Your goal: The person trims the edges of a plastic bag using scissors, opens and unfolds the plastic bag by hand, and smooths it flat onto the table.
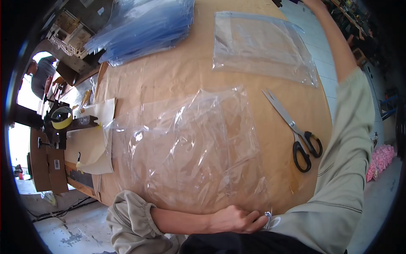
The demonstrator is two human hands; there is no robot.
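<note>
The clear plastic sheet [182, 144] spreads to the surface's [156, 76] near edge, where the left hand [243, 219] has a narrow, curled grip at its corner, pinch unclear. The right hand [314, 3], cut by the frame, extends beyond the right edge, grip unreadable. Bare room separates sheet and blue stack [152, 29]; scissors [292, 124] lie right, tiled floor [319, 47] beyond.

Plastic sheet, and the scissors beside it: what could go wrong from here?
The scissors lie with tips slightly apart; the plastic sheet might snag if dragged that way. The sheet is wrinkled, so creases may set. The right sleeve looks close to the scissors and might nudge them.
</note>
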